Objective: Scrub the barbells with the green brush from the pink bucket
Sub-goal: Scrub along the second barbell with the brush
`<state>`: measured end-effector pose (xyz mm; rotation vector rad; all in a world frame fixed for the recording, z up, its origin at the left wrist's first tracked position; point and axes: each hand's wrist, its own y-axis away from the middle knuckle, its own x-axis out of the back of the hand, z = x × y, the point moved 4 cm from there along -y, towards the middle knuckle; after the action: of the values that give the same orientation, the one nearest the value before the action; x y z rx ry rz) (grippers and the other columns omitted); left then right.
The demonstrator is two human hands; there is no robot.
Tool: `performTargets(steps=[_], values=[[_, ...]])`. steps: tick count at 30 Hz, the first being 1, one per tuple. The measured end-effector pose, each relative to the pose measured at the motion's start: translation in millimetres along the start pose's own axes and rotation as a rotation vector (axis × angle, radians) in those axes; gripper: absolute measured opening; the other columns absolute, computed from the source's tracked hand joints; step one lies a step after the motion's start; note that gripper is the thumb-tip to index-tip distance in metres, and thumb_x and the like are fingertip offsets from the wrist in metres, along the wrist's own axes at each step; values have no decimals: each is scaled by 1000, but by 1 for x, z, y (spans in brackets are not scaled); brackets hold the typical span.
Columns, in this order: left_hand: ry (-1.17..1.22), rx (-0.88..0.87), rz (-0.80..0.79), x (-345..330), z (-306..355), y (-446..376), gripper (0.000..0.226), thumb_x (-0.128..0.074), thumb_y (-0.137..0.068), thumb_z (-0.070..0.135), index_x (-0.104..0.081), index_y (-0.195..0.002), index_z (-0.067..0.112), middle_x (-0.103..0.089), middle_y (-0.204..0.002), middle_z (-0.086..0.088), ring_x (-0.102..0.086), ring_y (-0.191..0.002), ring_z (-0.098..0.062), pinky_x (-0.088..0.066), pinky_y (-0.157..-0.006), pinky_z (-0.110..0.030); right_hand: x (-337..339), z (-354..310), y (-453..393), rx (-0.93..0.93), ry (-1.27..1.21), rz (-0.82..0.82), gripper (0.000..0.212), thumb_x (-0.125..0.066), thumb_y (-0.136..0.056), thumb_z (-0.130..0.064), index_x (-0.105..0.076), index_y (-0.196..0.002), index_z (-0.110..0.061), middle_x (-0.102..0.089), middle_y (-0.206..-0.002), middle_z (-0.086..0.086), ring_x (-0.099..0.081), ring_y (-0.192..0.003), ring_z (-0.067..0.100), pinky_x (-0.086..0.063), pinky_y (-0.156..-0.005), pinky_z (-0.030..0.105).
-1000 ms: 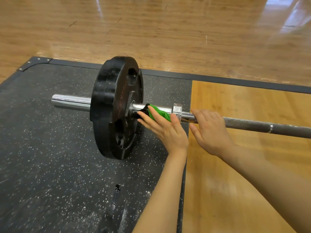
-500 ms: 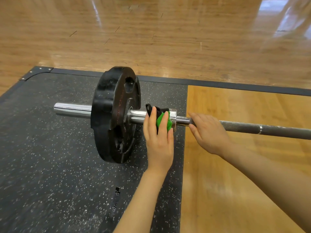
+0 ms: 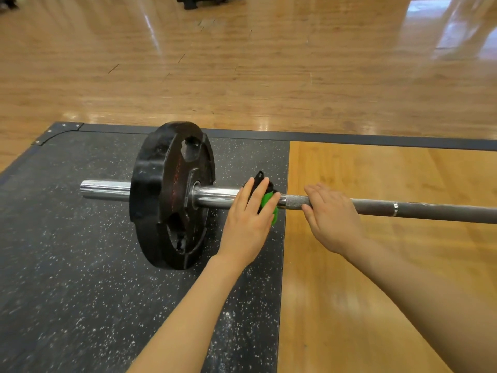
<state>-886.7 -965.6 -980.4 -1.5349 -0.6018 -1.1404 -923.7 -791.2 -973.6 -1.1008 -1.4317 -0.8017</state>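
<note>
A barbell lies across the floor with a black weight plate on its chrome sleeve. My left hand holds the green brush against the sleeve's inner end, by the collar, with its fingers laid over the brush. The brush's black part sticks up behind my fingertips. My right hand grips the knurled shaft just right of the brush, fingers over the top and thumb below. The pink bucket is not in view.
The plate stands on a speckled black rubber mat. To its right is a wooden platform panel with a dark frame at the back. Glossy wood floor stretches beyond, with dark objects at the top edge.
My left hand has slid the brush to the right along the sleeve, away from the plate and up to the collar. My right hand has stayed on the shaft.
</note>
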Motion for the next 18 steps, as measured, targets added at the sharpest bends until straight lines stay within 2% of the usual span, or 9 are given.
performTargets(steps=[2,6,10,13,16,18], values=[[-4,11,5,2,3,2,41,-56,-92,21,-55,-133,13,-39,-149,-14,-29,-140,-37,-33,-107,-47,0,-1,1,-10,-17,4,56,-29,-98,-40,-49,-137,-5,-53,-138,12,-44,-133,29,-34,-107,42],[40,81,-34,6,-1,-10,41,-38,-98,33,-59,-128,13,-46,-144,-12,-36,-136,-34,-37,-106,-46,-2,-2,4,-17,-50,16,62,-25,-94,-42,-56,-129,-2,-59,-130,15,-52,-125,32,-41,-100,43],[92,159,-68,6,-3,-30,46,-32,-97,38,-63,-119,12,-53,-136,-13,-44,-130,-35,-45,-99,-52,-2,-3,6,-15,-45,22,57,-31,-96,-40,-54,-132,-4,-56,-134,14,-49,-128,31,-37,-104,43],[64,164,-35,5,3,-11,46,-33,-99,36,-55,-132,13,-43,-146,-12,-33,-138,-34,-36,-107,-48,-1,-2,6,-24,-46,19,57,-31,-95,-40,-54,-132,-4,-57,-134,13,-49,-128,30,-37,-103,42],[41,138,-57,3,12,26,51,-33,-99,37,-39,-146,17,-22,-157,-9,-14,-146,-31,-23,-113,-42,-3,-3,7,-21,-43,19,55,-33,-95,-39,-55,-131,-4,-58,-132,13,-51,-126,30,-38,-102,41],[28,131,-67,2,12,34,54,-33,-98,38,-33,-148,18,-17,-159,-9,-11,-147,-31,-18,-115,-43,-3,-3,8,-26,-33,29,54,-34,-95,-39,-57,-129,-4,-60,-129,13,-53,-123,30,-40,-100,40]])
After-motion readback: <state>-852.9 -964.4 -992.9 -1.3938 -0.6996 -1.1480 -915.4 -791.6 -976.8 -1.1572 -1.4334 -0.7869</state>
